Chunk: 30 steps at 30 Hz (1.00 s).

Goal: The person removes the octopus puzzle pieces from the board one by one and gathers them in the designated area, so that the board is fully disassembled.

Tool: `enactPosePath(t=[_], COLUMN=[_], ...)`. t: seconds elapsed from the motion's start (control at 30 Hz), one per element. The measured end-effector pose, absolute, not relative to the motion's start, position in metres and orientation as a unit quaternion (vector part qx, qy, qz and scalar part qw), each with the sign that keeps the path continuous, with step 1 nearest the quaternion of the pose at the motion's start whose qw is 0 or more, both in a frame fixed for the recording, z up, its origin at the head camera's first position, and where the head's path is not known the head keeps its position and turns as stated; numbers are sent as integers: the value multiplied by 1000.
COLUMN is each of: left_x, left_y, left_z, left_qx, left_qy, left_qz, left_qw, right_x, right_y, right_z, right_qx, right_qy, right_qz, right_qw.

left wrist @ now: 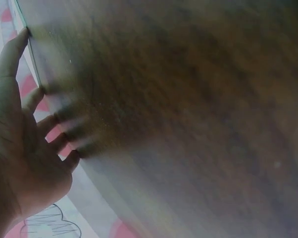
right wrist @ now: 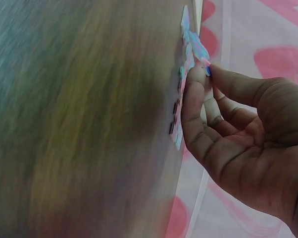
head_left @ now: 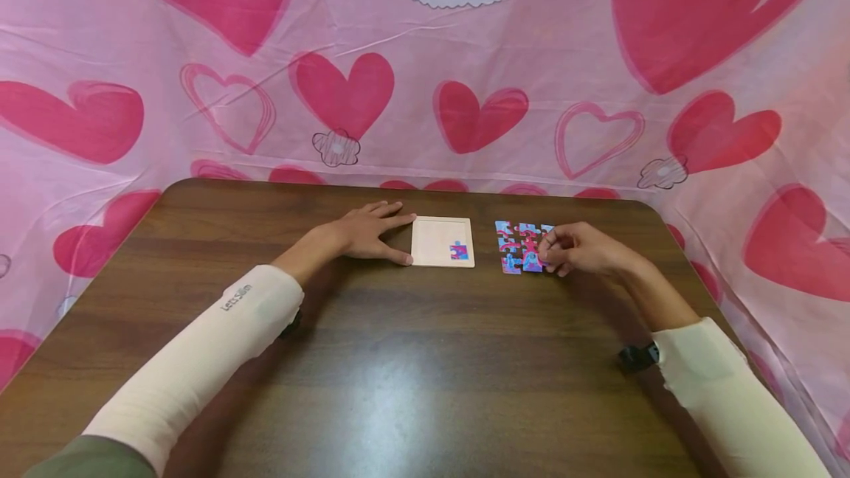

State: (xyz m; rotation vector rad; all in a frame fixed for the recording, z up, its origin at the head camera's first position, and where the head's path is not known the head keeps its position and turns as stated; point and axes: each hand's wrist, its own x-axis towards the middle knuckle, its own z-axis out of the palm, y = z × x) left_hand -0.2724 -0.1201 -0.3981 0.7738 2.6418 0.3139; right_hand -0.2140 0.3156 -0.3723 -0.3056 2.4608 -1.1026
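Observation:
A square, pale wooden puzzle tray (head_left: pixel 433 242) lies flat near the table's far side, and one blue-and-pink puzzle piece (head_left: pixel 458 251) sits in its lower right corner. My left hand (head_left: pixel 368 233) is spread on the table, thumb and index fingertips at the tray's left edge. To the right of the tray, several loose puzzle pieces (head_left: pixel 509 246) lie in a cluster of rows. Over the right part of that cluster, my right hand (head_left: pixel 578 248) pinches a puzzle piece (right wrist: pixel 199 47) between thumb and index finger, hiding some pieces in the head view.
The brown wood-grain table (head_left: pixel 398 360) has rounded far corners. Behind it and at both sides hangs a pink cloth (head_left: pixel 412 43) printed with hearts. Light glares on the tabletop near the front.

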Motion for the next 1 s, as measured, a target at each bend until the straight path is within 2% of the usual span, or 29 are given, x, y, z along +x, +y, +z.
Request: enactPosePath(t=[0.23,1.0], left_x=[-273,-272], left_y=[-120,-119], left_z=[-400,-403], left_qx=[274,265], left_qy=[938,936], left_qz=[112,142], left_qw=[182,184], right_x=[-216,-216], right_y=[322,317], right_z=[-378,-380], right_qx=[-104,-92], right_qy=[891,897], right_qz=[-380,-370], right_qw=[228,222])
